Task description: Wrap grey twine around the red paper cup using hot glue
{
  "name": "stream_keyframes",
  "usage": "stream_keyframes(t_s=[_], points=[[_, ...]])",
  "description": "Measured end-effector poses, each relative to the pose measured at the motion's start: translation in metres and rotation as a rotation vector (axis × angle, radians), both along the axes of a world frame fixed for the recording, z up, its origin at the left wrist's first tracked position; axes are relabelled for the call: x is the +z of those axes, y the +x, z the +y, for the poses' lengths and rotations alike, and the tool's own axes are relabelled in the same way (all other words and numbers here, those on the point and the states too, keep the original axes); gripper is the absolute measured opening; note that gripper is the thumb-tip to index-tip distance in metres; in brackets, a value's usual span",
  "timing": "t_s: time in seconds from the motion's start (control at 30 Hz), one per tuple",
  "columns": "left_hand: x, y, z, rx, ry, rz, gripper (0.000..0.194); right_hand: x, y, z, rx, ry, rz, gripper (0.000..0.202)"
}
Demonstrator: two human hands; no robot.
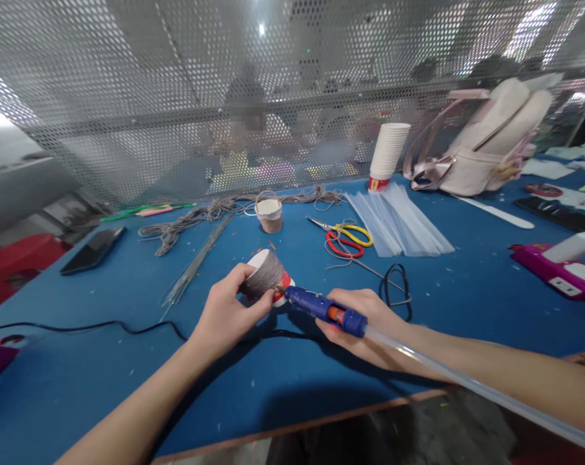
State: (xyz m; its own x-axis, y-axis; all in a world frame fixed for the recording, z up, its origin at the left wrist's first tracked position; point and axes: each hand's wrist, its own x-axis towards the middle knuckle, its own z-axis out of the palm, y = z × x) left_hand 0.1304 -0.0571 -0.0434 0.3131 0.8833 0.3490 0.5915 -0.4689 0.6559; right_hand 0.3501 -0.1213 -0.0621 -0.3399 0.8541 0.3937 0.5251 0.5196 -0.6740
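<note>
My left hand (232, 310) grips a paper cup (267, 276) tilted on its side, its mouth towards the upper left. Grey cord is wound round much of the cup, while red and white print shows near its base. In my right hand (365, 323) is a blue glue gun (316, 303), its nozzle at the cup's red part beside my left thumb. A long clear glue stick (447, 371) runs out of the gun's back end over my right forearm. Whether the nozzle touches the cup, I cannot tell.
Beyond the cup stands a small cord-wrapped cup with a handle (270, 216). Around it lie grey cord (215, 210), wires (198, 261), scissors (348, 239) and clear strips (399, 223). Stacked paper cups (389, 152), a backpack (486, 145), a phone (93, 250) and a power strip (558, 271) sit farther out.
</note>
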Motion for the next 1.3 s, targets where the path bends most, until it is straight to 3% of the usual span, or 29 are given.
stream_keyframes(t_s=[0.7,1.3], points=[[0.0,0.0,0.001,-0.002,0.068,0.008,0.013,-0.011,-0.002,0.001,0.003,0.116,0.022,0.013],[-0.001,-0.001,0.001,0.001,-0.001,-0.015,0.017,-0.012,0.0,0.002,-0.021,0.099,0.02,0.013]])
